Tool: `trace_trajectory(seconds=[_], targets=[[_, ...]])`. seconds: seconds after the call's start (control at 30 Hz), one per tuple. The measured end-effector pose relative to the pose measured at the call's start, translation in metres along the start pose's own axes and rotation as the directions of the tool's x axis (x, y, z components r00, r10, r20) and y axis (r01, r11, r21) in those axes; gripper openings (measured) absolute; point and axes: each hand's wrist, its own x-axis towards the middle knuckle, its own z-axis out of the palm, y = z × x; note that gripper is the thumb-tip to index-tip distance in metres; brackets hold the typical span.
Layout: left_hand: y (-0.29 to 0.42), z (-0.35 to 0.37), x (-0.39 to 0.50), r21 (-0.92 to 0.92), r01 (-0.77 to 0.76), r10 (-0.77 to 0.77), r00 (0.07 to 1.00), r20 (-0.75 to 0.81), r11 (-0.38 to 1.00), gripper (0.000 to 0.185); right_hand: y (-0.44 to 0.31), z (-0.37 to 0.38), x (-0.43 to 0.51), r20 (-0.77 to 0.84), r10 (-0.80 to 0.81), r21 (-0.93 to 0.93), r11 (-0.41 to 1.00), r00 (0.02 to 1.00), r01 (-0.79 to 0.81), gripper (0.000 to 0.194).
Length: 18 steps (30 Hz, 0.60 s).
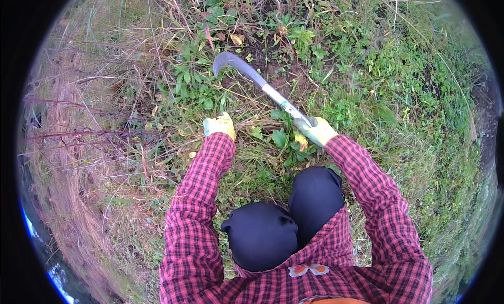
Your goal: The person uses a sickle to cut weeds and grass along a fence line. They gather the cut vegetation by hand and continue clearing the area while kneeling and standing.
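Note:
My right hand [316, 131], in a yellow and grey-green glove, is closed on the handle of a sickle [273, 93]. The sickle's shaft runs up and to the left, and its dark curved blade points down at the left end, over low weeds and bare soil. To the left, my left hand [219, 126], gloved alike, is closed low among dry grass stems [252, 121]; whether it grips any stems is hidden. Between the hands grow broad green leaves [279, 136], with a yellow leaf [301, 140] beside my right hand.
Both my knees [262, 235] in dark trousers are bent just below the hands. Reddish stalks [75, 134] and tangled dry grass [78, 201] stand at the left. Dense green weeds [393, 68] cover the right. A dark strip runs along the far right edge.

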Motion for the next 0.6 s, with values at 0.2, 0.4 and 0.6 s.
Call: trace_trajectory(seconds=[0.2,0.4,0.6], targets=[[0.01,0.038,-0.024,0.127,-0.192,0.216,0.95,-0.224,0.973,0.027,0.097,0.01,-0.05,-0.066,0.183,-0.053,0.981,0.981,-0.186,0.063],[0.036,0.044,-0.04,0.107,-0.139,0.153,0.979,-0.133,0.984,0.028,0.108,-0.001,-0.047,0.071,0.265,-0.004,0.964,0.961,-0.266,0.062],[0.025,0.048,-0.028,0.065,-0.164,0.169,0.983,-0.069,0.984,0.03,0.044,0.012,0.01,0.002,0.012,-0.176,0.984,1.0,-0.011,0.059]])
